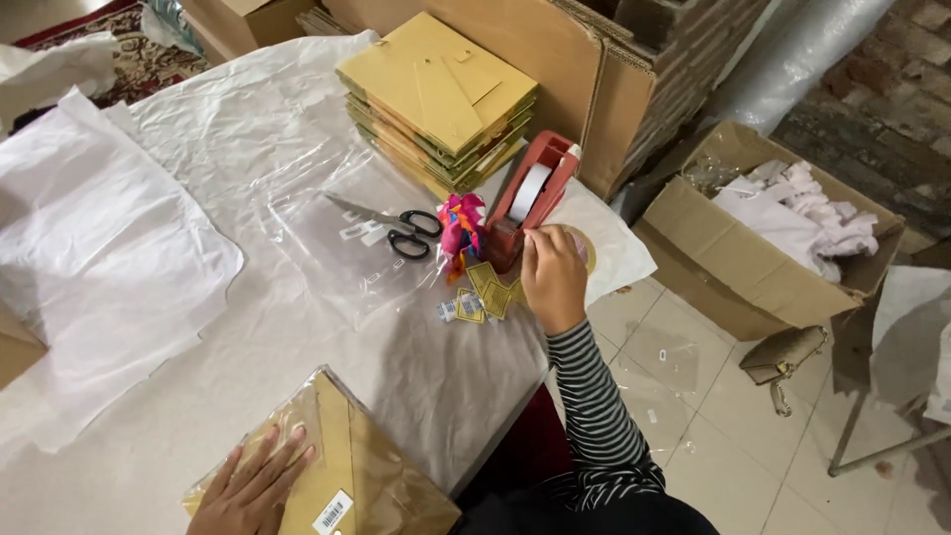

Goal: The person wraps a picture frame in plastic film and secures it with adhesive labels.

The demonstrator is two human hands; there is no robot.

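Left hand lies flat, fingers spread, pressing a brown envelope in a clear bag at the desk's near edge; bag looks not yet sealed. Scissors lie mid-desk. Right hand pinches at the tape on the red tape dispenser; no strip torn off yet. Stack of envelopes sits behind.

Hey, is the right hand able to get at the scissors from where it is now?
Probably yes. The right hand is at the red tape dispenser, and the scissors lie open on the table just beyond a pink bundle, uncovered.
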